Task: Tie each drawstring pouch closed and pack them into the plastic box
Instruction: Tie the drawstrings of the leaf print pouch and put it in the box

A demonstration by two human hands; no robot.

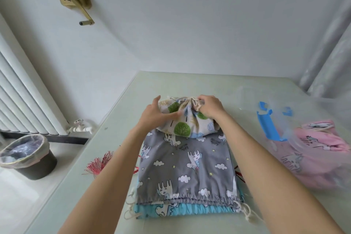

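Head view looked down on a pale table (190, 85) where both hands worked at a tree-print pouch (187, 119). That pouch was off-white cloth printed with round green trees and pale blue shapes, plump and gathered into tight folds at its far end, where a cream cord (191, 100) was drawn through the neck. It lay at the far end of a grey pouch (187, 167), overlapping its edge.

Left hand (157, 116) rested on the pouch's left side, thumb raised and fingers fairly straight, pressing the cloth. Right hand (210, 107) had its fingers curled at the gathered neck, pinching the cord; exactly which fingers held it could not be told.

Grey pouch lay flat, printed with white unicorns, clouds and small stars, its gathered neck nearest the camera with cream cords trailing at both corners. Under it a blue pouch (190, 211) showed only as a ruffled strip along the near edge.

To the right stood a clear plastic box (311, 119) with blue clips, and a pink pouch (319, 154) with unicorn outlines lay inside it. Red shreds (100, 163) lay on the table's left edge.
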